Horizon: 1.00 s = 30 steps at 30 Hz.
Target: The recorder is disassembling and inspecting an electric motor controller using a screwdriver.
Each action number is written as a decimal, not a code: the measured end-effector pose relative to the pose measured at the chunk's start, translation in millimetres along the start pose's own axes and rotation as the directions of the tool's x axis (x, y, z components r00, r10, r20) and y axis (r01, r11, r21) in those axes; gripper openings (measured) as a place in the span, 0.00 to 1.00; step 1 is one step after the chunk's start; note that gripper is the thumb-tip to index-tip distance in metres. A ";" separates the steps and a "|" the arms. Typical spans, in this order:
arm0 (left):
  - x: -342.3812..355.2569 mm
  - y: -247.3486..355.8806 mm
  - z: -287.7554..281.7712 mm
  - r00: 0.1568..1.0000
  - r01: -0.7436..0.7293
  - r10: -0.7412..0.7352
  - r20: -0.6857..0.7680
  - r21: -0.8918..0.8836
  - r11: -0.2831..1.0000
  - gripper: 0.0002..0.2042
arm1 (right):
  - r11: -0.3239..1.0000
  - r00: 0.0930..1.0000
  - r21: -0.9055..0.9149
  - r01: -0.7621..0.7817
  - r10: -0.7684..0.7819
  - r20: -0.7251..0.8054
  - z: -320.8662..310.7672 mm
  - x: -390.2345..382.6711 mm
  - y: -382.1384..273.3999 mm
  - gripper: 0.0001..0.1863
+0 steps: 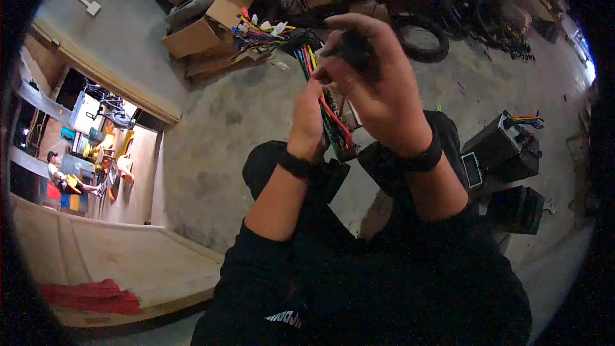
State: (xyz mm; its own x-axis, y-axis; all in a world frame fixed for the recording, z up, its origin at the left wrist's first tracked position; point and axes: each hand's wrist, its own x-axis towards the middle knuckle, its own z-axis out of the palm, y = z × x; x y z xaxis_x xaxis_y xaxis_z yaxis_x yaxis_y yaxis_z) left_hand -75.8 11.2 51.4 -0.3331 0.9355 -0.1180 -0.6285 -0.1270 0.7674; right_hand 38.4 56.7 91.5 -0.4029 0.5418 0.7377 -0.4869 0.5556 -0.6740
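Note:
My left hand [306, 122] is closed round the side of a long, narrow circuit board [330, 104], held above my lap. Coloured wires run along the board, red ones near its lower end. From its far end spreads a bundle of wires [259, 35] with white and red plugs. Over the board my right hand [389, 93] is raised, its fingers curled about a dark, blurred object [356, 50] whose kind I cannot make out. The thumb and fingertips of that hand come close to the board's upper part; whether they touch it is unclear.
On the floor at right stand black metal housings [512, 208], one with coloured wires [526, 120]. Cardboard boxes [202, 35] and a black tyre [423, 38] lie at the far side. Beyond a doorway at left, a person [61, 173] sits. Red cloth [93, 296] lies on a ledge.

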 end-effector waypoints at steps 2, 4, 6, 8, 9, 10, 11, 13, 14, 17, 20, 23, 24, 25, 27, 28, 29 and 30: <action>4.5 -5.1 -18.7 1.000 -0.024 0.024 -0.006 0.052 0.998 0.14 | 0.996 0.997 0.089 0.010 -0.004 -0.071 1.2 3.5 -9.0 0.20; 8.2 -8.2 -32.0 0.999 -0.052 0.052 -0.003 0.076 0.996 0.13 | 0.985 0.990 0.170 0.019 0.005 -0.141 -2.6 6.9 -14.8 0.20; 6.3 -6.7 -31.1 0.994 0.070 -0.065 -0.085 0.052 0.996 0.12 | 0.939 0.949 0.339 0.055 0.056 -0.309 -14.2 8.5 -15.2 0.18; 1.3 -4.9 -24.5 0.993 0.012 0.000 -0.122 0.101 0.995 0.13 | 0.892 0.937 0.434 0.127 0.035 -0.348 -24.5 11.7 -18.6 0.16; 3.9 -6.2 -27.7 0.995 0.008 0.001 -0.098 0.088 0.996 0.13 | 0.897 0.940 0.426 0.118 0.038 -0.340 -29.1 12.1 -17.2 0.16; 5.5 -7.4 -29.9 0.997 0.006 -0.001 -0.076 0.077 0.997 0.13 | 0.902 0.942 0.417 0.107 0.043 -0.334 -31.4 11.5 -16.3 0.16; 6.3 -7.8 -31.2 0.997 0.006 -0.001 -0.077 0.070 0.998 0.13 | 0.899 0.947 0.420 0.123 0.020 -0.320 -26.6 11.3 -15.4 0.14; 5.8 -5.7 -31.6 0.993 -0.008 0.016 -0.115 0.076 0.997 0.13 | 0.870 0.950 0.481 0.108 0.052 -0.309 -23.1 11.5 -9.2 0.14; 3.6 -4.2 -29.6 0.993 -0.010 0.018 -0.118 0.073 0.997 0.13 | 0.835 0.950 0.541 0.098 0.083 -0.300 -21.7 12.0 -7.3 0.14; -3.0 -0.9 -23.2 0.991 0.004 0.008 -0.137 0.086 0.996 0.12 | 0.866 0.922 0.495 0.067 0.136 -0.363 -17.8 12.2 -12.6 0.12; -2.0 -2.3 -25.4 0.987 -0.022 0.036 -0.154 0.095 0.995 0.12 | 0.845 0.942 0.526 0.099 0.091 -0.322 -21.8 11.7 -13.8 0.10; 2.2 -4.9 -33.5 0.992 -0.015 0.027 -0.121 0.099 0.995 0.12 | 0.880 0.936 0.469 0.079 0.095 -0.337 -25.5 13.8 -17.6 0.08; 3.2 -6.3 -35.1 0.993 -0.029 0.039 -0.109 0.087 0.996 0.12 | 0.879 0.937 0.471 0.075 0.100 -0.334 -26.9 13.4 -18.5 0.08; 3.0 -6.3 -34.8 0.994 -0.043 0.050 -0.096 0.075 0.996 0.12 | 0.860 0.941 0.502 0.084 0.096 -0.323 -28.6 12.4 -18.9 0.08; -1.3 -4.4 -33.8 0.996 -0.047 0.052 -0.076 0.061 0.997 0.13 | 0.841 0.945 0.533 0.092 0.095 -0.312 -30.2 11.3 -22.0 0.07; -4.6 -1.9 -34.3 0.997 -0.050 0.053 -0.056 0.053 0.997 0.13 | 0.828 0.949 0.550 0.106 0.081 -0.305 -29.3 10.6 -25.2 0.07; -5.2 -1.1 -36.8 0.997 -0.044 0.048 -0.061 0.058 0.997 0.13 | 0.815 0.952 0.567 0.120 0.067 -0.298 -28.5 10.3 -27.5 0.06; -5.0 -0.6 -39.4 0.997 -0.071 0.072 -0.022 0.042 0.997 0.14 | 0.814 0.950 0.569 0.119 0.073 -0.303 -27.4 10.6 -28.9 0.06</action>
State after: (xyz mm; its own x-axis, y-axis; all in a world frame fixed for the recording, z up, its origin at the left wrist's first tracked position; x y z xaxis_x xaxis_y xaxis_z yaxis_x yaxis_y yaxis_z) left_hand -101.4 -6.4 26.6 -0.3927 0.9165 -0.0762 -0.5732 -0.1791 0.7996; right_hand 69.4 63.7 117.7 -0.1836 0.7462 0.6400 -0.8852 0.1576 -0.4377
